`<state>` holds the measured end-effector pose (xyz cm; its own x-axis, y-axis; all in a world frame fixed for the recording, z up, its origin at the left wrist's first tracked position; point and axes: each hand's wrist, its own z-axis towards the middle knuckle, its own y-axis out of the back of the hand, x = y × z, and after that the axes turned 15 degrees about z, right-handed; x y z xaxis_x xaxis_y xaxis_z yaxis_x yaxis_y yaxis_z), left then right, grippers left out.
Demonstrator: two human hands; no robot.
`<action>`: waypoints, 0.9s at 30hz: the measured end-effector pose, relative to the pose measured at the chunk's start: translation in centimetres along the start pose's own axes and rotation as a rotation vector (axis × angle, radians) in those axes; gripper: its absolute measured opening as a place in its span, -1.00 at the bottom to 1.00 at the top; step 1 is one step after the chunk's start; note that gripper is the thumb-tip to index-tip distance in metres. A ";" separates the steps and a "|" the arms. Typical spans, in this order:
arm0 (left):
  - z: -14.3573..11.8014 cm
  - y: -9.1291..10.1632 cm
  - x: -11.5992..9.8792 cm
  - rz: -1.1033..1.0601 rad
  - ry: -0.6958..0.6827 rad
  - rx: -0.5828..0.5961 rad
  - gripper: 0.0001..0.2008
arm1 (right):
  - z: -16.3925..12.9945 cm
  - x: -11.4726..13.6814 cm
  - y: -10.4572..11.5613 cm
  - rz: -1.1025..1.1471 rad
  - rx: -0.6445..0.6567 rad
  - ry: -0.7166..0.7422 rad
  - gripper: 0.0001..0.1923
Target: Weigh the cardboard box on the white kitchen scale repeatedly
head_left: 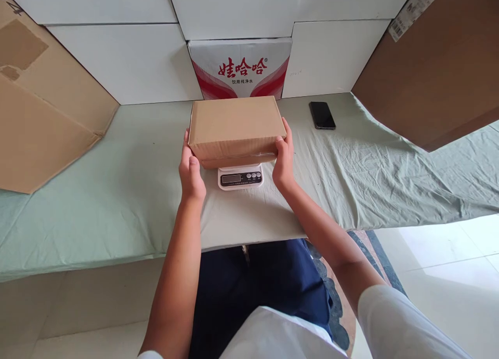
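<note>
One head-worn camera looks forward and steeply down, close over the counter (117, 193), facing the white back wall (117, 57).

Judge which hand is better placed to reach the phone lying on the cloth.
Right. The right hand grips the cardboard box on the side facing the phone; the left hand holds the far side.

Pale green cloth (117, 193) is covering the table, lying wrinkled toward the right side. Black phone (322, 115) is lying flat on it near the back wall, screen dark. White carton with red lettering (239, 68) is standing against the wall of white panels (117, 52). Flattened cardboard (42, 109) is leaning at far left; a large brown box (436, 68) is looming at upper right, with a label strip (413, 11) showing on its edge.
</note>
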<state>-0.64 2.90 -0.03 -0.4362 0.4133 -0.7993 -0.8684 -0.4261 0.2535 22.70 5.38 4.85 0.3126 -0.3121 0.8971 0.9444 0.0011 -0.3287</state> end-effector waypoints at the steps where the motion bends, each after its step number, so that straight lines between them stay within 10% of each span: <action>1: 0.0 0.0 0.0 -0.008 -0.003 0.002 -0.18 | 0.0 0.0 0.0 0.003 -0.001 -0.001 -0.32; 19: 0.2 0.1 -0.2 -0.052 0.021 0.046 -0.19 | 0.1 -0.8 0.4 -0.021 0.014 0.033 -0.32; 27: 0.8 0.9 0.1 -0.018 0.013 -0.145 -0.27 | 3.7 -0.2 2.7 -0.009 -0.116 0.140 -0.31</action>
<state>-1.69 3.18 0.51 -0.4166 0.4118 -0.8105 -0.8327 -0.5306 0.1584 25.57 8.98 4.93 0.2795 -0.4404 0.8532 0.9266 -0.1090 -0.3599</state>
